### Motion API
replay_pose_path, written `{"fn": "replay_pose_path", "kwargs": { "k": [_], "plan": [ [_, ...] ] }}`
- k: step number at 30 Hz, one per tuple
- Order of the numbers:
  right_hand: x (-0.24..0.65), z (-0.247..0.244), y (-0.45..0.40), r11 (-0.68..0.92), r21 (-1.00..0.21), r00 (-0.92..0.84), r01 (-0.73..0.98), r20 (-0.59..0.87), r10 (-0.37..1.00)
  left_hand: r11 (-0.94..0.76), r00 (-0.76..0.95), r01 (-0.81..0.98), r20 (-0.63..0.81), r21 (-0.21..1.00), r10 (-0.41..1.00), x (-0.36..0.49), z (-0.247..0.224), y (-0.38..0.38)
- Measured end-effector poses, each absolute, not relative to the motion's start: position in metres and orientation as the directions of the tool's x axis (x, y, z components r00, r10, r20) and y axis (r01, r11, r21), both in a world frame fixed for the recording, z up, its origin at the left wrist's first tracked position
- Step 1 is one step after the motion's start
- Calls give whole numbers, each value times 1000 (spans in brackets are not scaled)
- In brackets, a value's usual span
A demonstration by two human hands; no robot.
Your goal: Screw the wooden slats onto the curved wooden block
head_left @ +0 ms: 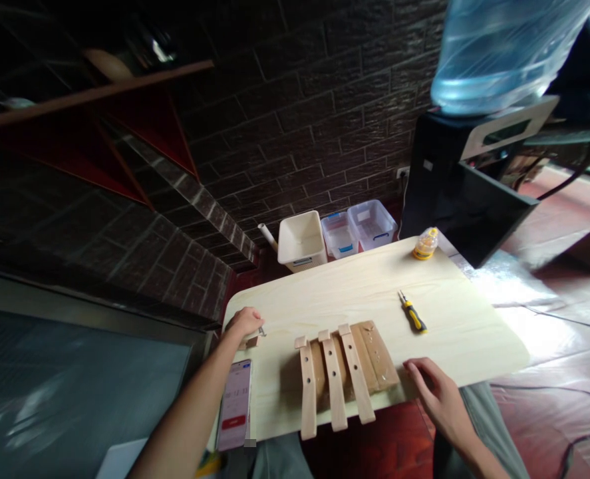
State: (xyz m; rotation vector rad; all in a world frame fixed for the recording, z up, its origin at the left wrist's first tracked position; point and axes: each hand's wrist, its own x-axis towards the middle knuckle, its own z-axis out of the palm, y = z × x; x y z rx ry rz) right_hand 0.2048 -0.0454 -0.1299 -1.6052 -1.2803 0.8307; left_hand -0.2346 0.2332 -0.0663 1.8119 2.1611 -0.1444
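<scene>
My left hand (246, 321) is at the left end of the table, its fingers curled down and closed. Small metal pieces that look like screws (261, 330) lie right by its fingertips; whether it holds one is hidden. Beneath the hand is a small wooden block (253, 342). Three wooden strips (333, 379), each with dark holes and a short block at its far end, lie side by side across a brown cardboard box (374, 356). My right hand (437, 392) rests at the front edge right of the box, thumb and fingers apart, holding nothing.
A yellow-and-black screwdriver (413, 313) lies right of the box. A clear container with yellow parts (426, 244) stands at the far right corner. A phone (235, 404) showing a timer lies front left. Plastic bins (302, 239) stand behind the table (285, 303).
</scene>
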Motion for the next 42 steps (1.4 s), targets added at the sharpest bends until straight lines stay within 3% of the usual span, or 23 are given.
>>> {"fn": "replay_pose_path", "kwargs": {
  "k": [4, 12, 18, 23, 27, 35, 42],
  "plan": [
    [200, -133, -43, -41, -910, 248, 413, 69, 966, 219, -197, 975, -306, 38, 931, -228, -70, 239],
    [197, -140, -41, -71, -907, 251, 414, 39, 967, 284, -246, 953, -280, 106, 928, -218, -67, 236],
    [199, -134, -45, -97, -941, 262, 324, -9, 965, 273, -198, 878, -220, 394, 955, -209, -50, 233],
    [202, -126, -56, -170, -969, 339, 181, -101, 935, 19, -35, 654, 6, 757, 999, -184, -6, 195],
    [197, -109, -75, -189, -974, 348, 121, -137, 927, -128, 55, 443, 115, 887, 992, -158, 35, 133],
    [174, -37, -85, -126, -988, 203, 88, -106, 973, -267, 429, 364, 94, 892, 898, -95, 75, 33],
    [143, 20, -58, 2, -998, -1, 57, 1, 1000, -335, 504, 348, 126, 876, 854, -55, 71, 16]
  ]
}}
